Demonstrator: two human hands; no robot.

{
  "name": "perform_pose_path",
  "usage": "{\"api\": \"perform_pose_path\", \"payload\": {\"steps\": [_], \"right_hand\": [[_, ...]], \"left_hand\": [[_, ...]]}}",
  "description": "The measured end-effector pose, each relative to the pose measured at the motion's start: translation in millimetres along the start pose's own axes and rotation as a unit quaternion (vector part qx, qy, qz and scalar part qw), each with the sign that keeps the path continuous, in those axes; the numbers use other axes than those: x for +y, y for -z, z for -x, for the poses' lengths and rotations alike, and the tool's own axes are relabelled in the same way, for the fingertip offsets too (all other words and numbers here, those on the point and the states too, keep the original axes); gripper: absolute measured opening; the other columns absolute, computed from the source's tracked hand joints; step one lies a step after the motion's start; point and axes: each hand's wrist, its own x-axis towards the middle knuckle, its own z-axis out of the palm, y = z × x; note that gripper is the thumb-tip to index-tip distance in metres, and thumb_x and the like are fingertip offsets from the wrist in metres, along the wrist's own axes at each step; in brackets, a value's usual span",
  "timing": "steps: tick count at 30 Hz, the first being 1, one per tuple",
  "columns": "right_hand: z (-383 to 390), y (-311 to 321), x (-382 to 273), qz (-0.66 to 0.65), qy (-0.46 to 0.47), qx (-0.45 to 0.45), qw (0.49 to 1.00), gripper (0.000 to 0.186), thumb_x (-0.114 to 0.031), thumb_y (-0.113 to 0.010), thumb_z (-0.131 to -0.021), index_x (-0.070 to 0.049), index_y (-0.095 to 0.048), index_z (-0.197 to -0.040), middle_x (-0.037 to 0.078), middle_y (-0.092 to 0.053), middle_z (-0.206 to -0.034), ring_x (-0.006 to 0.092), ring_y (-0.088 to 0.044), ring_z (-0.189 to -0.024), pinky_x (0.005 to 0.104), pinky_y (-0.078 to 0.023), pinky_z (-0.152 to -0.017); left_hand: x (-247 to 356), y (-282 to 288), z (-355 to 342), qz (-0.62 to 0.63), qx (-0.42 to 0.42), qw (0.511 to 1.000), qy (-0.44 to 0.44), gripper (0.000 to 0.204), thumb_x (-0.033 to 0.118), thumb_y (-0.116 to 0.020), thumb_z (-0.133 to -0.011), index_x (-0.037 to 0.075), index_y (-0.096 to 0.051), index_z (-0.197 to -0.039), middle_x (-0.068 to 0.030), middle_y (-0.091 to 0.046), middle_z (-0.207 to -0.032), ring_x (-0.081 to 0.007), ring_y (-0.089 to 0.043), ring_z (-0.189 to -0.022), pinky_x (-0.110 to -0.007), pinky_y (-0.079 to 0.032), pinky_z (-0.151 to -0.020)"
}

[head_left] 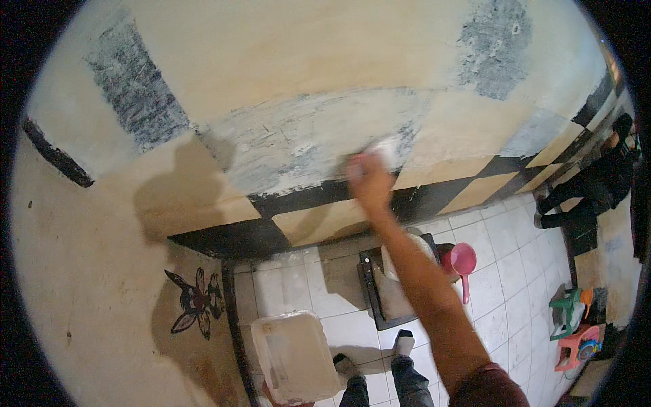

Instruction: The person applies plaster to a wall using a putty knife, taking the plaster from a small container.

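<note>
Stretched out to the wall, my right hand is closed round a blurred scraper with a pale blade and what looks like a reddish grip. It is against a broad patch of whitish filler, beside a dark area only partly covered. Low in the view is a pale rectangular tray smeared with filler. Only a reddish-brown bit of my left hand seems to show at the tray's near left edge, holding it. Most of that hand is hidden under the tray or cut off.
Behind my forearm, a dark low stand carries a whitish container. A pink dipper is beside it. Green and pink stools are at the right, below a person in dark clothes. My feet are on white floor tiles.
</note>
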Motion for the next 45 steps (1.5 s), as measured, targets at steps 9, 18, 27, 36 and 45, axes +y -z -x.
{"api": "perform_pose_path", "payload": {"steps": [9,18,27,36,45], "right_hand": [[54,-26,-208,-0.263,-0.005,-0.069,0.962,0.012,-0.012,-0.063,-0.079,-0.003,-0.059,-0.086,0.016,-0.062,-0.088,0.0355,-0.062,-0.079,0.0462,-0.05,-0.069],[-9,51,-158,-0.032,0.322,0.082,0.943,0.007,-0.009,-0.066,-0.075,-0.008,-0.06,-0.08,0.009,-0.057,-0.082,0.0246,-0.057,-0.069,0.0346,-0.048,-0.058],[21,9,-127,0.08,0.478,-0.063,0.872,0.025,-0.015,-0.061,-0.075,-0.005,-0.06,-0.098,0.014,-0.056,-0.11,0.0292,-0.06,-0.089,0.0382,-0.056,-0.071],[29,-29,-138,0.192,0.468,-0.041,0.862,0.034,-0.015,-0.06,-0.074,-0.003,-0.061,-0.106,0.017,-0.056,-0.112,0.0265,-0.06,-0.094,0.0354,-0.058,-0.067],[-10,-37,-148,0.139,0.388,-0.068,0.909,0.021,-0.015,-0.061,-0.073,-0.005,-0.06,-0.092,0.012,-0.056,-0.102,0.0242,-0.06,-0.087,0.0321,-0.054,-0.06]], "left_hand": [[8,14,4,0.011,0.004,1.0,-0.014,0.078,0.061,-0.045,-0.087,0.016,-0.026,-0.148,-0.0116,-0.033,-0.149,-0.035,-0.031,-0.136,-0.058,-0.026,-0.109],[16,28,8,0.026,-0.001,0.999,-0.029,0.078,0.062,-0.044,-0.087,0.016,-0.025,-0.148,-0.0113,-0.031,-0.15,-0.0347,-0.03,-0.137,-0.058,-0.025,-0.11],[21,37,11,0.036,-0.032,0.998,-0.032,0.078,0.062,-0.042,-0.088,0.016,-0.024,-0.148,-0.0111,-0.029,-0.151,-0.0344,-0.028,-0.138,-0.057,-0.024,-0.111],[21,38,14,0.032,-0.069,0.997,-0.032,0.078,0.063,-0.041,-0.089,0.016,-0.023,-0.148,-0.0108,-0.027,-0.152,-0.034,-0.027,-0.139,-0.057,-0.022,-0.112],[13,61,8,-0.064,-0.115,0.988,-0.086,0.078,0.062,-0.043,-0.088,0.016,-0.024,-0.148,-0.0109,-0.027,-0.153,-0.0345,-0.027,-0.139,-0.057,-0.022,-0.112]]}}
